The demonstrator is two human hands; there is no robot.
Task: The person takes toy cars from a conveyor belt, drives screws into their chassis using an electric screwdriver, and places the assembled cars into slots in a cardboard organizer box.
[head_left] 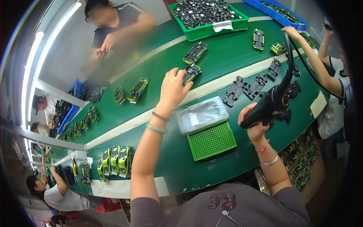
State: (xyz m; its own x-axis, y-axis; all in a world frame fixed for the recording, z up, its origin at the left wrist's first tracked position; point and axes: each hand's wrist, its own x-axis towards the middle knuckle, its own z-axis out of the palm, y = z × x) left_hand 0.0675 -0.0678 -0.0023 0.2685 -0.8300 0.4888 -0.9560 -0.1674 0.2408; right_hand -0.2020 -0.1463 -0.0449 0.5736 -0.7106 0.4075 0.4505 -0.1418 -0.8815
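Note:
My left hand (pixel 172 88) reaches out over the green conveyor belt (pixel 227 56) and touches a black and green toy car chassis (pixel 191 73). Whether the fingers grip it is hard to tell. My right hand (pixel 254 123) is closed around a black electric screwdriver (pixel 273 100) whose cable (pixel 290 49) rises toward the top right. Several black chassis plates (pixel 245 87) lie on the near belt just beyond the screwdriver. A green perforated tray (pixel 211 140) and a clear plastic bag (pixel 201 114) sit in front of me between my arms.
A green bin (pixel 206 30) of small black parts and a blue bin (pixel 276 13) stand at the far side. More chassis (pixel 195 52) and green toy cars (pixel 114 160) lie along the belts. Other people work across, at the right (pixel 325 72), and at the left.

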